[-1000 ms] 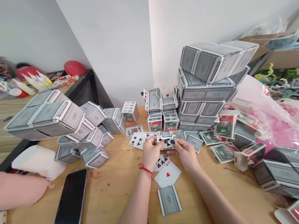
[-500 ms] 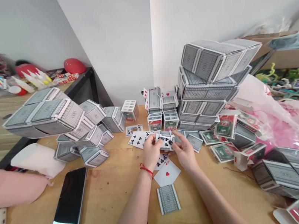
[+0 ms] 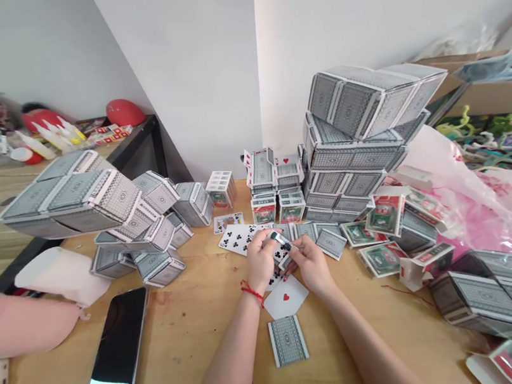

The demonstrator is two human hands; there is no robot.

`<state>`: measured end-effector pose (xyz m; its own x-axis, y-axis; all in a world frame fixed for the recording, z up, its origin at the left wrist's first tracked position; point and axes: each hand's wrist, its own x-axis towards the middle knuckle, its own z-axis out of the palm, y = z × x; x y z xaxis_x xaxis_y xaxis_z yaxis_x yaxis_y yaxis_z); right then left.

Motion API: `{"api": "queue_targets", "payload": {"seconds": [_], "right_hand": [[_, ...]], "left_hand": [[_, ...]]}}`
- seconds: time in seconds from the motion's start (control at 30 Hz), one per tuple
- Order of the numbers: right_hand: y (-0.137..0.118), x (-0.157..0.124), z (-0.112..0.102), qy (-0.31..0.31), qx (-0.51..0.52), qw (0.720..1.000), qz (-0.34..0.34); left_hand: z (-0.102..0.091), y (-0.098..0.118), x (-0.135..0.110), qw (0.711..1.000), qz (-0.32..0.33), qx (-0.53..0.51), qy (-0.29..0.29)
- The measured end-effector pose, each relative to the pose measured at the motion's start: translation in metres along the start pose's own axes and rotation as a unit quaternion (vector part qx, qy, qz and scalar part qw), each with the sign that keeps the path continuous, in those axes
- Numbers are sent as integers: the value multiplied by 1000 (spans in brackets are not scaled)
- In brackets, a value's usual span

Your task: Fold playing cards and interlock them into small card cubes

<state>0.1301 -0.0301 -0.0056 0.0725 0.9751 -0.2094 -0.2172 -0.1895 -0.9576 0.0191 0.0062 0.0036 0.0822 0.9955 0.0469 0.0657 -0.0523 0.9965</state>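
Observation:
Between both hands is a playing card (image 3: 280, 254) with club pips, one edge bent over so that a strip of its patterned back shows. My left hand (image 3: 261, 260) pinches the card's left side. On the right side, the fingers of my right hand (image 3: 311, 262) are closed at the bent edge. Below the hands lie an ace of hearts (image 3: 286, 298) and, nearer me, a face-down card (image 3: 288, 341) with its two side edges folded. Several club cards (image 3: 234, 240) lie face up beyond my left hand. Face-down cards (image 3: 331, 243) rest beyond my right hand.
Stacked blocks made of cards rise in a left tower (image 3: 68, 194) and a taller right tower (image 3: 354, 139). Card boxes (image 3: 383, 259) crowd the right, beside a pink plastic bag (image 3: 487, 196). A phone (image 3: 116, 351) lies at left, near a pink pouch (image 3: 20, 320).
The card in my hands has tilted, and its edge is now bent over. My right hand has shifted slightly left and its fingers have closed in on the card.

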Motion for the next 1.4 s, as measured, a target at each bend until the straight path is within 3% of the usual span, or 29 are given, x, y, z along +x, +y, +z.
{"api": "queue_targets", "payload": {"seconds": [0.23,0.4,0.73,0.97,1.1,1.4], "right_hand": [[-5,-3,0,1,-12,1000,6],[-2,-4,3,38,-42,998,-32],[-4,-4,6,22,-66,997,-36],[1,-2,2,40,-86,994,-51],[-3,-4,4,17,-70,997,-12],[0,-2,4,-31,-30,999,11]], "left_hand": [[-1,0,-1,997,-6,37,-63],[1,3,-2,995,0,42,-92],[4,-1,-1,992,29,123,-7],[7,0,-3,989,78,122,-2],[5,1,-5,984,98,145,16],[4,2,-5,988,77,124,60]]}}
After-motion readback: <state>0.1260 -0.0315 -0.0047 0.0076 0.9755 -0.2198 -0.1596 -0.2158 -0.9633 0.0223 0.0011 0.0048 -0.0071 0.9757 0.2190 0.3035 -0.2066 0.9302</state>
